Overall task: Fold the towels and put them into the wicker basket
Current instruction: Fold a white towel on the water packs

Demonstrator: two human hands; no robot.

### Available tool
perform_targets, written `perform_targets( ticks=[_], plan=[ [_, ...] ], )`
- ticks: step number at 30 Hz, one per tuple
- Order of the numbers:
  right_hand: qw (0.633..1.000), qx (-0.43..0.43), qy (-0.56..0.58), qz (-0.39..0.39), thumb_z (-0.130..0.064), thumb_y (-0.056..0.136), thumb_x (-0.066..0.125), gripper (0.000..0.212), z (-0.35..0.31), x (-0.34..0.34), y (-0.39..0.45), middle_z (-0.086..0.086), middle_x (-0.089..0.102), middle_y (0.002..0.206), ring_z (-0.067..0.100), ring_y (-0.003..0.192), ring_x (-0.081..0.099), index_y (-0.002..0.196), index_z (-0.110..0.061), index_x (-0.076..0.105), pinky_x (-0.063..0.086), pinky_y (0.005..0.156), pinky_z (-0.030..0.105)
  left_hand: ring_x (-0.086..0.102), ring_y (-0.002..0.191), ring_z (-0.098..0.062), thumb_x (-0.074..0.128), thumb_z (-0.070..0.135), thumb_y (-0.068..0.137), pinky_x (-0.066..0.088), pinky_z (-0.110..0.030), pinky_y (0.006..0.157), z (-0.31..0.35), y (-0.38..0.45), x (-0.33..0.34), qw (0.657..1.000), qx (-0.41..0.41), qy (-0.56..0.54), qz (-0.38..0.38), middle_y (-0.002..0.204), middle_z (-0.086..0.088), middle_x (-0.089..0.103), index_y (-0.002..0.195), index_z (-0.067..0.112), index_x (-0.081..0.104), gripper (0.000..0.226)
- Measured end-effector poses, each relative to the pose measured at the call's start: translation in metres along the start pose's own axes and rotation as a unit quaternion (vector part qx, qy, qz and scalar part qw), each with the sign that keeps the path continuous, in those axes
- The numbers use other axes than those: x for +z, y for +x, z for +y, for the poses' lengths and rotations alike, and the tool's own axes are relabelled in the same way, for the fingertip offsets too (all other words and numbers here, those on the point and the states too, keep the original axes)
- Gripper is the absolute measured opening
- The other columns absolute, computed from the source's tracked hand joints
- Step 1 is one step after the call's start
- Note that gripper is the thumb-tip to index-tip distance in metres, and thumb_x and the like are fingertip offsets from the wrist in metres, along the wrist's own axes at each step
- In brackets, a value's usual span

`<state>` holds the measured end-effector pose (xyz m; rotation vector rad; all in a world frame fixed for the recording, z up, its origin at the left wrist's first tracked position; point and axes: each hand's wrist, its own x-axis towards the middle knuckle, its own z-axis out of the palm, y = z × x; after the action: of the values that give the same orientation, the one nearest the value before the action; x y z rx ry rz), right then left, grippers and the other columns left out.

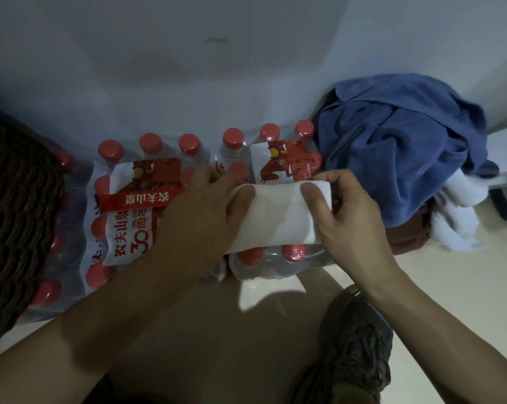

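White folded towel [275, 217] lies on shrink-wrapped bottle packs [147, 205] on the floor, gripped at both ends: left hand [205, 211] holds its left edge, right hand [348, 211] pinches its right edge with curled fingers. Blue towel [401, 141] is heaped to the right over white cloth [456, 211]; dark wicker [16, 217] shows at far left.

The left hand [205, 211] covers the near-left end of the white towel [278, 217], and the right hand [351, 211] hides its far-right corner. Beyond the right hand, a blue towel [401, 147] buries most of a brown one [409, 234]. Left of the left hand, the wicker basket [16, 217] runs off the frame edge, blurred. The shoe [354, 351] below is cut off.
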<state>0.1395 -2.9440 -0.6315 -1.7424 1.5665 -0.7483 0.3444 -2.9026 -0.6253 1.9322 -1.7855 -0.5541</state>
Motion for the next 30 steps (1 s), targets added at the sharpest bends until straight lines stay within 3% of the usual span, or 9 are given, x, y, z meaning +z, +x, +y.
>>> perform_targets(
  ticks=[2,5,9,15,19,22,24,28,30],
  plan=[
    [0.999,-0.002,-0.036,-0.009,-0.043,0.095,0.056,0.022,-0.004,0.0,0.003,-0.013,0.065,0.095,0.003,0.086,0.062,0.108,-0.024,0.058,0.05,0.074,0.02,0.051,0.09,-0.008,0.028,0.058,0.095,0.041,-0.021,0.074,-0.002,-0.002,-0.004,0.999,0.015,-0.021,-0.031,0.108,0.008,0.05,0.12,0.03,0.055,0.046],
    [0.997,0.006,-0.071,-0.031,-0.044,0.096,0.052,0.024,-0.008,-0.001,0.007,-0.001,0.064,0.104,0.015,0.096,0.059,0.107,-0.024,0.061,0.05,0.087,0.041,0.056,0.087,0.005,0.028,0.075,0.085,0.043,-0.01,0.063,-0.005,-0.003,-0.011,0.991,0.019,-0.082,-0.108,0.1,0.022,0.055,0.118,0.038,0.046,0.052],
    [0.994,-0.006,-0.099,-0.035,-0.042,0.097,0.05,0.025,-0.012,-0.003,0.005,0.001,0.064,0.103,0.018,0.097,0.058,0.106,-0.023,0.065,0.048,0.088,0.043,0.054,0.076,0.01,0.032,0.082,0.076,0.037,-0.009,0.056,-0.004,0.007,-0.016,0.989,0.028,-0.044,-0.139,0.089,0.029,0.05,0.118,0.04,0.043,0.06],
    [0.992,0.004,-0.111,-0.052,-0.043,0.099,0.047,0.031,-0.01,-0.002,0.003,0.005,0.063,0.102,0.023,0.096,0.058,0.105,-0.017,0.063,0.048,0.086,0.046,0.052,0.079,0.026,0.045,0.091,0.065,0.039,0.002,0.053,0.0,0.013,-0.025,0.981,0.023,-0.075,-0.175,0.086,0.053,0.05,0.086,0.073,0.041,0.028],
    [0.989,-0.007,-0.135,-0.063,-0.045,0.1,0.043,0.035,-0.009,-0.004,0.002,0.005,0.062,0.103,0.023,0.095,0.058,0.108,-0.017,0.061,0.047,0.085,0.042,0.06,0.066,0.016,0.061,0.083,0.061,0.04,-0.002,0.046,0.004,0.018,-0.031,0.973,0.004,-0.108,-0.202,0.075,0.041,0.061,0.08,0.065,0.055,0.027],
    [0.988,-0.042,-0.124,-0.079,-0.043,0.101,0.043,0.032,-0.006,-0.007,-0.004,0.001,0.06,0.106,0.017,0.098,0.056,0.112,-0.019,0.061,0.047,0.086,0.036,0.066,0.059,0.005,0.075,0.071,0.054,0.046,-0.008,0.044,0.0,0.017,-0.031,0.964,-0.05,-0.151,-0.215,0.068,0.023,0.069,0.072,0.035,0.069,0.04],
    [0.991,-0.057,-0.096,-0.078,-0.043,0.101,0.043,0.029,-0.003,-0.01,-0.01,-0.004,0.06,0.108,0.008,0.1,0.053,0.115,-0.024,0.061,0.045,0.087,0.027,0.067,0.059,0.002,0.079,0.065,0.051,0.047,-0.01,0.044,-0.001,0.015,-0.03,0.954,-0.082,-0.169,-0.234,0.068,0.019,0.071,0.071,0.027,0.07,0.044],
    [0.996,-0.053,-0.044,-0.06,-0.044,0.102,0.042,0.029,-0.001,-0.017,-0.021,-0.011,0.055,0.113,-0.003,0.103,0.05,0.121,-0.029,0.056,0.044,0.087,0.019,0.069,0.069,0.0,0.08,0.065,0.051,0.052,-0.015,0.05,0.008,0.007,-0.033,0.939,-0.081,-0.232,-0.239,0.083,0.022,0.071,0.084,0.04,0.065,0.044],
    [0.993,-0.091,-0.062,-0.042,-0.045,0.101,0.045,0.034,-0.007,-0.026,-0.022,-0.009,0.049,0.118,-0.005,0.101,0.047,0.126,-0.024,0.053,0.043,0.086,0.014,0.068,0.072,0.002,0.079,0.067,0.051,0.052,-0.014,0.049,0.014,0.003,-0.038,0.95,-0.049,-0.215,-0.223,0.088,0.026,0.068,0.088,0.043,0.061,0.048]
  ],
)
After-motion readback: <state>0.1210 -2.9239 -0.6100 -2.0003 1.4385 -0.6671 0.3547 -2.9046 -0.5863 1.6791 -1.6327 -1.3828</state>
